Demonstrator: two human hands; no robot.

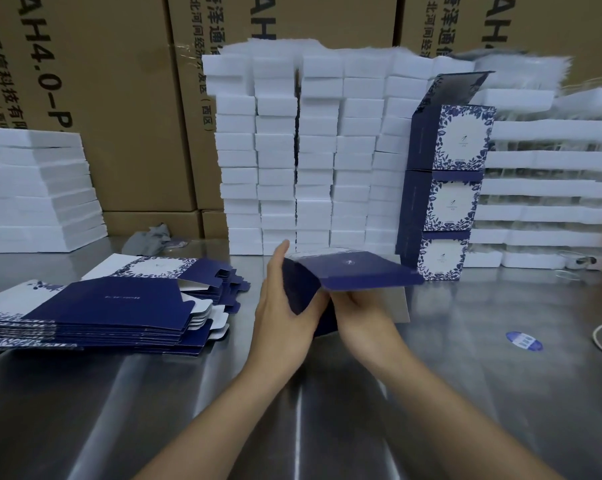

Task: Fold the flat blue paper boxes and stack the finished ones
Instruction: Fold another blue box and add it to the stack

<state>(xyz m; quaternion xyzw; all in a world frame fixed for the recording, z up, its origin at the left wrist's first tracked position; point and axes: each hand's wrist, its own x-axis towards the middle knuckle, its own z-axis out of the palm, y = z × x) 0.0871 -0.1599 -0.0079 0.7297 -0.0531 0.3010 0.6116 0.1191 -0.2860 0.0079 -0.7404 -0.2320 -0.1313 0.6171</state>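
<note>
Both hands working mid-surface, directly in front of me.

- Box: half folded, held just above the surface, not resting on it as far as I can tell. It sits between the pile of flat boxes on my left and the stack of finished boxes on my right.
- Left hand: fingers nearly straight and pointing up, palm laid against the box's left end panel. Thumb hidden behind the dark blue flap. I read this as a brace, so the end panel has something firm to bend against.
- Right hand: fingers curled up under the front edge, gripping the box from below. Probably there to hold the body steady and keep the crease line where I can see it.
- Orientation: long axis runs left to right across my view, right end dipping slightly. The broad dark blue face points up and tilts toward me. A pale inner panel hangs down at the right end, not yet tucked.
- Finished stack: three boxes high, patterned faces toward me, lid flap of the top one standing open. It leans against the white foam blocks; my guess is that they prop it up.
- Flat pile: fanned, flaps toward the middle, within easy reach of the left hand.

Judgement: still the shaping step; ends not closed.
</note>
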